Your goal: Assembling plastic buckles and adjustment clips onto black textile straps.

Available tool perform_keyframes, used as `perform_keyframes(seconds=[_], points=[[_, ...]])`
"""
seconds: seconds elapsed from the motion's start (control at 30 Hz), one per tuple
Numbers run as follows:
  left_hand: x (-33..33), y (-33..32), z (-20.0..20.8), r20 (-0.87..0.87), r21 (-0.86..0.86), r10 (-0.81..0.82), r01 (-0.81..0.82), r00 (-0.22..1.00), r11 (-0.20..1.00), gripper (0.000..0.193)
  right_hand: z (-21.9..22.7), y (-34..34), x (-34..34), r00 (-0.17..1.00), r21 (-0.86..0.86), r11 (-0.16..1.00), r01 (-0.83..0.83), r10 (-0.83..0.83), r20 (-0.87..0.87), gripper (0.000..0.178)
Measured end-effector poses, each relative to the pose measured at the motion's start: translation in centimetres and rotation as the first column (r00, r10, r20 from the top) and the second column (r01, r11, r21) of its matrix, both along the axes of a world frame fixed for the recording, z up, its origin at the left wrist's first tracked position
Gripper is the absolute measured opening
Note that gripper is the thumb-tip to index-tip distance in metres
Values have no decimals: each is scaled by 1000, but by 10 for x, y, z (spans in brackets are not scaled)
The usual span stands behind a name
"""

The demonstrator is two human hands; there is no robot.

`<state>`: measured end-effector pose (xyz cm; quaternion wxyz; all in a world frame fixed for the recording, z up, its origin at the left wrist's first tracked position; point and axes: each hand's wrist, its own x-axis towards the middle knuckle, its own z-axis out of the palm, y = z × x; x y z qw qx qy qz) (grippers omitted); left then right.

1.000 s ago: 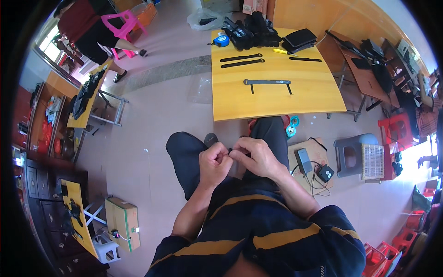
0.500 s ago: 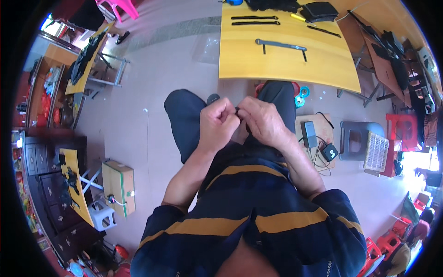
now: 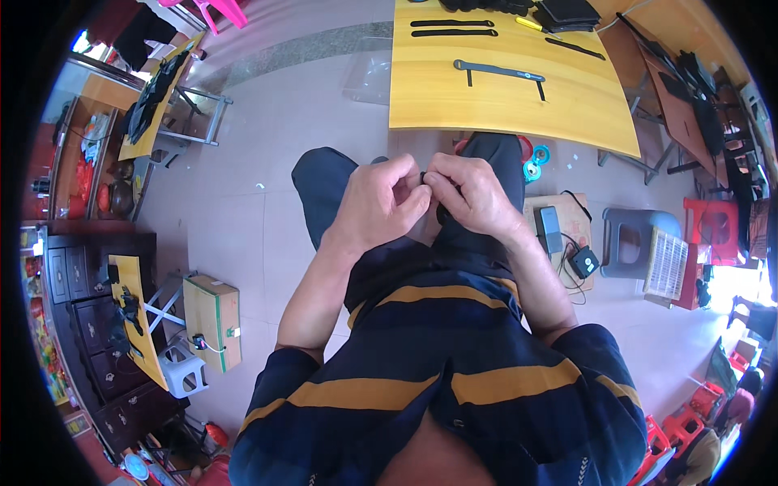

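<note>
Above my lap, my left hand and my right hand meet with fingers curled and pinched. Between their fingertips shows a small black piece, perhaps a strap end; most of it is covered by the fingers. On the yellow table ahead lies a grey strap with a rounded end and two short black strips under it. Two black straps lie side by side farther back, and another black strap rests at the right.
A black pouch stack and yellow marker sit at the table's back. Right of my legs a board carries a grey device and black adapter. A grey stool stands beyond. At left are a cardboard box and small table.
My hands have come slightly nearer the table edge, the left one turning so its fingers and thumb show more. The whole view has shifted a little. The small black piece stays between the fingertips.
</note>
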<state>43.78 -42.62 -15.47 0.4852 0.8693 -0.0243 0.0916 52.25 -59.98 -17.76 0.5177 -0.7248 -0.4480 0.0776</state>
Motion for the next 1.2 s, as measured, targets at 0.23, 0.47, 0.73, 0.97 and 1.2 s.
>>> perform_keyframes(seconds=[0.23, 0.47, 0.73, 0.97, 1.2], points=[[1, 7, 8, -76, 4, -104, 105, 992, 994, 23, 0, -2, 2, 955, 53, 989, -136, 145, -257, 23], [2, 12, -28, -39, -297, -72, 57, 997, 953, 15, -2, 4, -4, 956, 56, 994, -96, 108, -273, 24], [16, 45, -32, -182, -959, 444, -258, 878, 119, 10, -19, -11, 21, 950, 462, 877, 134, 19, -312, 32], [22, 54, -3, 155, -720, 354, -140, 922, 680, 13, -5, -16, 34, 845, 317, 918, 240, -37, -533, 37], [19, 54, 11, 318, -260, 292, -213, 902, 942, 16, 34, -4, 47, 786, 192, 848, 495, -530, 318, 22]])
